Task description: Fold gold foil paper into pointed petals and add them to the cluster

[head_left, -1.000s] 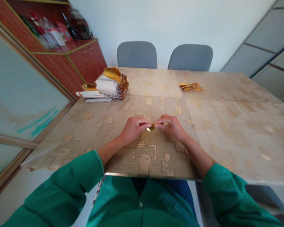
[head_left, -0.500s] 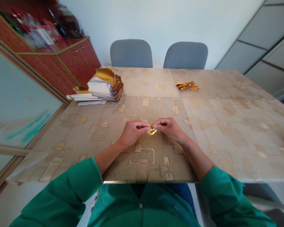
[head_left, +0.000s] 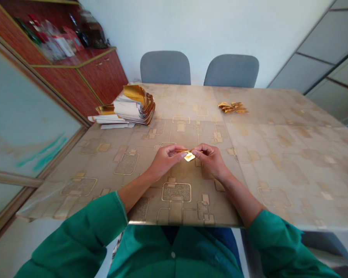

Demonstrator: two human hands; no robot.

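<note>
A small piece of folded gold foil paper [head_left: 189, 156] is pinched between both hands over the near part of the table. My left hand [head_left: 167, 159] grips its left side between thumb and fingers. On its right side, my right hand [head_left: 210, 159] holds it in the same kind of pinch. The fingers cover much of the paper, and its bright lower part shows between the thumbs. Farther back on the right lies a bunch of folded gold paper pieces [head_left: 233, 107]. At the back left sits a thick stack of gold and white paper sheets [head_left: 130, 109].
A patterned tablecloth [head_left: 261, 154] covers the table. Two grey chairs [head_left: 165, 68] stand at its far side against the wall. A red-brown cabinet [head_left: 103, 75] with bottles and bags on it is at the back left, near a framed glass panel [head_left: 26, 116].
The gold paper has tilted between my fingers, and the thumbs now press on its near face. The whole view has shifted slightly, while the stack and bunch stay in place.
</note>
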